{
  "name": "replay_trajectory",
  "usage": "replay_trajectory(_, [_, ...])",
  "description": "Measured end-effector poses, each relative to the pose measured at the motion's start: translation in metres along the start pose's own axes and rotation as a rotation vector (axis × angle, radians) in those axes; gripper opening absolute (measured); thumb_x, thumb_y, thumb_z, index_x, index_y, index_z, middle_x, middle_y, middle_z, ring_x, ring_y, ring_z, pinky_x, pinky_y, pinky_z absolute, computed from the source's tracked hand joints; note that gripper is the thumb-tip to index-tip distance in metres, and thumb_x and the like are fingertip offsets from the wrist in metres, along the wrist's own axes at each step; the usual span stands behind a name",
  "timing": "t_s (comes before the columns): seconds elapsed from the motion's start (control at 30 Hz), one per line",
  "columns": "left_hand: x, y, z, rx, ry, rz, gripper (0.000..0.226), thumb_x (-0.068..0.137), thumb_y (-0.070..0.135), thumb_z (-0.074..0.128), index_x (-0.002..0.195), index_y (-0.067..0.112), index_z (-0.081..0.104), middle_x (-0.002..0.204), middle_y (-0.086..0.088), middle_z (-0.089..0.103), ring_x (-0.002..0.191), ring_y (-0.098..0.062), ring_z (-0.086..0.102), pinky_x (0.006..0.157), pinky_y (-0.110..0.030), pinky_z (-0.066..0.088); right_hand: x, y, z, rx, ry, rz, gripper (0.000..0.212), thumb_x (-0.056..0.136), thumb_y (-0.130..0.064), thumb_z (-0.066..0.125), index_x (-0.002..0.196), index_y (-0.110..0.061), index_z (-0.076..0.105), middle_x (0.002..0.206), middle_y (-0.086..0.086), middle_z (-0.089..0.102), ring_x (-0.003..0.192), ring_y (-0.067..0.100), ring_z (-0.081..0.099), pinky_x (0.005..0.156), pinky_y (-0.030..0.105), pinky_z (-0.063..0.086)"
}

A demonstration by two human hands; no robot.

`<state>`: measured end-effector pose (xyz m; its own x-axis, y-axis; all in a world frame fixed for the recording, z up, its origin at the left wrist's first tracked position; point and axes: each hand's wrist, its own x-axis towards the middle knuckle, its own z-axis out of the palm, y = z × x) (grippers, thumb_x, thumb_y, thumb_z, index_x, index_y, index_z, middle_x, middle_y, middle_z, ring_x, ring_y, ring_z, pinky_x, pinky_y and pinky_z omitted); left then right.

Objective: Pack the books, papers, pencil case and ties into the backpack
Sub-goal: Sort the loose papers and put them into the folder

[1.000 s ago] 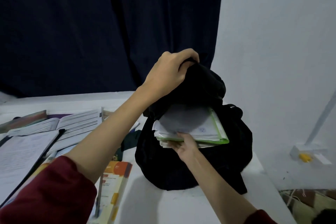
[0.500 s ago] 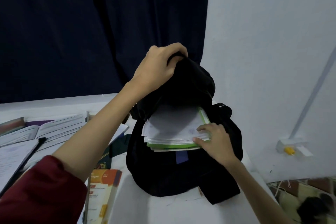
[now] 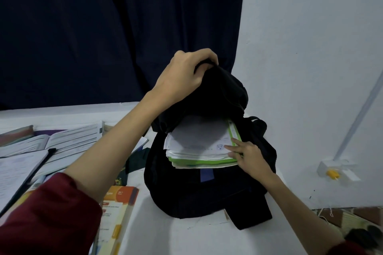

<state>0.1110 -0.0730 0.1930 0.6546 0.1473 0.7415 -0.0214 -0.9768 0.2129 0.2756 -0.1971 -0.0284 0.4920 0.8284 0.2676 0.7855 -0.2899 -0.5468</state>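
Books lie spread open on the white table at the far left, and an orange-covered one sits nearer me beside my sleeve; these look stiff enough along the spine to lift one-handed, and I judge the open ones will want closing first or their pages will fan and crease. Something dark green shows between the books and the bag, perhaps a tie, but it is too shadowed and too far under my arm to say. My left hand has its fingers curled tight round the top flap of the backpack, holding the soft black cloth up so the mouth stays wide; the fabric is limp and would fold shut without that hold. Papers and a green-edged folder stand half inside the opening, their lower ends out of sight in the bag. The loose sheets are light and floppy, and I judge they will buckle if pushed from one corner, so the stack is best driven down by its stiffer folder edge. My right hand rests at the stack's right corner, fingers fairly straight, pressing on the sheets rather than wrapped round them. How deep the compartment goes I cannot see. No pencil case is recognisable anywhere.
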Motion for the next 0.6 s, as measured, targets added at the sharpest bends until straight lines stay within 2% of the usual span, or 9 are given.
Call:
replay_trajectory(0.07, [0.000, 0.001, 0.001, 0.002, -0.003, -0.003, 0.020, 0.092, 0.005, 0.049, 0.099, 0.012, 0.067, 0.083, 0.007, 0.069, 0.071, -0.012, 0.065, 0.072, -0.031, 0.052, -0.003, 0.001, -0.008, 0.135, -0.078, 0.056, 0.053, 0.075, -0.022, 0.079, 0.125, -0.019, 0.062, 0.146, 0.000, 0.042, 0.128, 0.020, 0.047, 0.106, 0.029, 0.035])
replay_trajectory(0.13, [-0.002, 0.000, 0.001, 0.005, -0.001, 0.000, 0.019, 0.092, 0.006, 0.050, 0.099, 0.012, 0.067, 0.084, 0.010, 0.068, 0.073, -0.010, 0.065, 0.073, -0.029, 0.052, -0.007, 0.005, -0.016, 0.303, -0.077, 0.124, 0.066, 0.067, -0.023, 0.085, 0.128, -0.017, 0.059, 0.146, -0.003, 0.041, 0.132, 0.016, 0.042, 0.108, 0.026, 0.032])
replay_trajectory(0.2, [-0.004, -0.002, 0.000, 0.011, 0.008, 0.001, 0.019, 0.092, 0.006, 0.050, 0.099, 0.012, 0.067, 0.083, 0.016, 0.064, 0.073, -0.007, 0.064, 0.074, -0.025, 0.052, -0.009, 0.008, -0.016, 0.379, 0.015, 0.162, 0.058, 0.070, -0.020, 0.082, 0.124, -0.012, 0.062, 0.144, 0.000, 0.044, 0.131, 0.016, 0.044, 0.106, 0.023, 0.032])
replay_trajectory(0.3, [-0.005, -0.002, 0.000, 0.024, 0.015, 0.005, 0.019, 0.092, 0.006, 0.051, 0.099, 0.012, 0.067, 0.082, 0.018, 0.062, 0.070, -0.004, 0.062, 0.073, -0.021, 0.050, -0.011, 0.010, -0.003, 0.302, 0.112, 0.147, 0.047, 0.073, -0.016, 0.080, 0.117, -0.010, 0.066, 0.141, 0.006, 0.048, 0.127, 0.019, 0.050, 0.106, 0.021, 0.033])
replay_trajectory(0.4, [-0.008, 0.000, 0.002, 0.019, 0.001, -0.009, 0.019, 0.092, 0.005, 0.050, 0.099, 0.012, 0.067, 0.083, 0.013, 0.066, 0.071, -0.009, 0.064, 0.072, -0.031, 0.053, -0.009, 0.008, 0.007, 0.271, 0.135, 0.116, 0.044, 0.075, -0.017, 0.079, 0.117, -0.010, 0.067, 0.140, 0.008, 0.048, 0.124, 0.022, 0.052, 0.107, 0.031, 0.038])
replay_trajectory(0.47, [-0.010, 0.000, 0.003, 0.011, 0.000, -0.023, 0.019, 0.092, 0.006, 0.050, 0.099, 0.012, 0.066, 0.083, 0.011, 0.067, 0.070, -0.013, 0.065, 0.071, -0.037, 0.052, -0.007, 0.006, 0.005, 0.281, 0.108, 0.126, 0.045, 0.075, -0.016, 0.079, 0.118, -0.010, 0.066, 0.140, 0.008, 0.048, 0.126, 0.022, 0.051, 0.108, 0.028, 0.036])
replay_trajectory(0.53, [-0.014, -0.002, 0.005, 0.020, 0.004, -0.036, 0.019, 0.091, 0.008, 0.050, 0.098, 0.014, 0.066, 0.081, 0.008, 0.068, 0.065, -0.016, 0.064, 0.068, -0.041, 0.052, -0.010, 0.001, -0.004, 0.293, 0.102, 0.144, 0.047, 0.072, -0.017, 0.081, 0.116, -0.009, 0.067, 0.134, 0.007, 0.056, 0.122, 0.021, 0.053, 0.102, 0.019, 0.036])
replay_trajectory(0.6, [-0.020, -0.008, 0.007, 0.039, 0.005, -0.060, 0.018, 0.091, 0.011, 0.050, 0.098, 0.017, 0.066, 0.080, 0.006, 0.069, 0.061, -0.014, 0.061, 0.065, -0.041, 0.051, -0.015, -0.011, -0.019, 0.240, 0.277, 0.125, 0.042, 0.067, -0.024, 0.085, 0.104, -0.009, 0.073, 0.113, 0.005, 0.068, 0.109, 0.023, 0.059, 0.092, 0.022, 0.040])
